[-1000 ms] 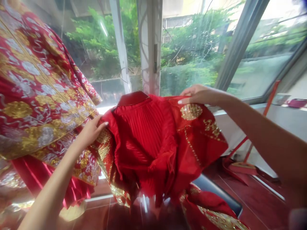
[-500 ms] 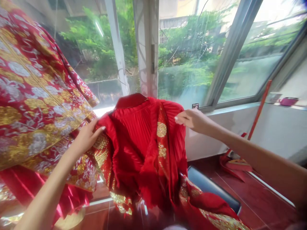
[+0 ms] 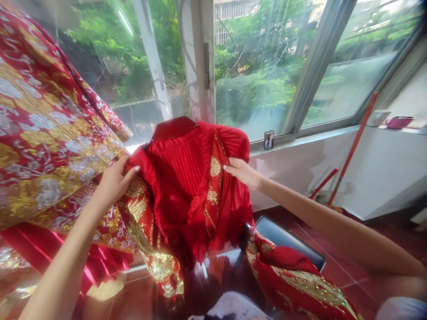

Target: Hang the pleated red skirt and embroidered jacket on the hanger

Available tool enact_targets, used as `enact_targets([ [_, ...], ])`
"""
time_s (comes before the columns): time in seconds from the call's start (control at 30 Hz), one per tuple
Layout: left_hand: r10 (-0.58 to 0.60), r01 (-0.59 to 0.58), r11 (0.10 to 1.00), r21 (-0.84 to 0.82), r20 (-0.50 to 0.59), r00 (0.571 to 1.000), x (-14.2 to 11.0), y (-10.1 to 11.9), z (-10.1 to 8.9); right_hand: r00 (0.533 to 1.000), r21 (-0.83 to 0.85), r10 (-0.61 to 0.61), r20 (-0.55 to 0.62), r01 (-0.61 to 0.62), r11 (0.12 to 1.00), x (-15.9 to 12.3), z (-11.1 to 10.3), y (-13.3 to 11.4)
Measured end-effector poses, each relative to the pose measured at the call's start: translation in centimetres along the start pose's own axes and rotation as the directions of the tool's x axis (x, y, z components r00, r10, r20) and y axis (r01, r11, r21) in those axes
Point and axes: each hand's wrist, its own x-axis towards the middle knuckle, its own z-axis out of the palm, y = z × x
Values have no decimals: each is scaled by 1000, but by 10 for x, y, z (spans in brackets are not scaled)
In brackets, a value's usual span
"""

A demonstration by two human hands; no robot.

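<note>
A red pleated garment with gold embroidered trim hangs in front of the window, its collar at the top. My left hand grips its left edge, fingers curled on the cloth. My right hand pinches the right side of the same garment beside the gold-patterned band. A second garment, red with dense gold and silver embroidery, hangs at the far left and touches my left wrist.
A dark padded seat stands low at the right with more red and gold cloth draped over it. A red-handled broom leans on the white wall. A pink bowl sits on the window ledge. The floor is dark red tile.
My right hand has swung down and leftward, folding the garment's right panel inward over the front. The spread cloth has narrowed. My left hand has stayed on the left edge.
</note>
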Motion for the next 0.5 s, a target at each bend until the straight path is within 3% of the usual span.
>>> enact_targets([
  [0.1, -6, 6, 1000, -3, 3, 1000, 0, 0, -1, 997, 106, 58, -53, -52, 993, -12, -14, -7],
  [0.2, 0, 0, 1000, -4, 9, 1000, 1, 0, 1, 986, 13, -9, -166, 12, 1000, -20, -36, -17],
  [0.37, -8, 8, 1000, -21, -2, 1000, 3, 0, 7, 982, -72, -104, -159, 94, 993, -24, -51, -16],
  [0.5, 8, -9, 997, -73, -6, 1000, 7, -3, 11, 923, -359, -318, -219, 227, 906, -19, -48, -3],
])
